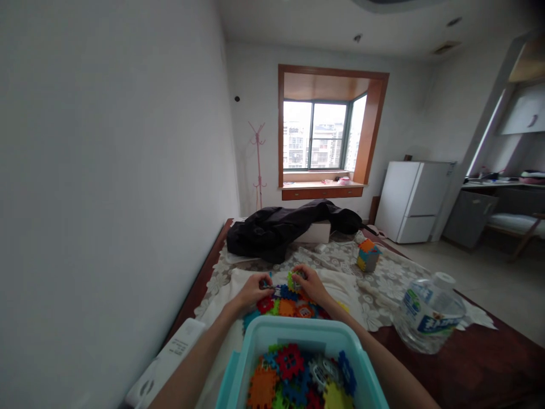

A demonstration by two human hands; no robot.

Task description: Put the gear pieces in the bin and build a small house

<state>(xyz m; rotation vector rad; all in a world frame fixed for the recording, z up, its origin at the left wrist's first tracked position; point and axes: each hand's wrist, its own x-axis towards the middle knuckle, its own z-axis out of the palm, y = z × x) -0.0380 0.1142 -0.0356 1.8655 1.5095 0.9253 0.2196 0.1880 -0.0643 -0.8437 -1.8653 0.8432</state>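
Observation:
Over a flat spread of coloured interlocking puzzle tiles (286, 308), my left hand (254, 291) pinches a small piece that looks grey and blue, mostly covered by the fingers. My right hand (312, 286) is closed on a lime-green tile (292, 282), held upright a little to the right. Blue, red and orange tiles lie just below both hands, on a white cloth (234, 284). Nearest to me, between my forearms, stands a light-teal bin (300, 325) filled with loose notched tiles (290, 361) in several colours.
A small house built from tiles (368, 255) stands on the lace tablecloth (340, 260). To the right is a large clear plastic bottle (432, 312). Black fabric (272, 227) lies over a white box (317, 233) at the back. A white power strip-like object (170, 360) sits by the left wall.

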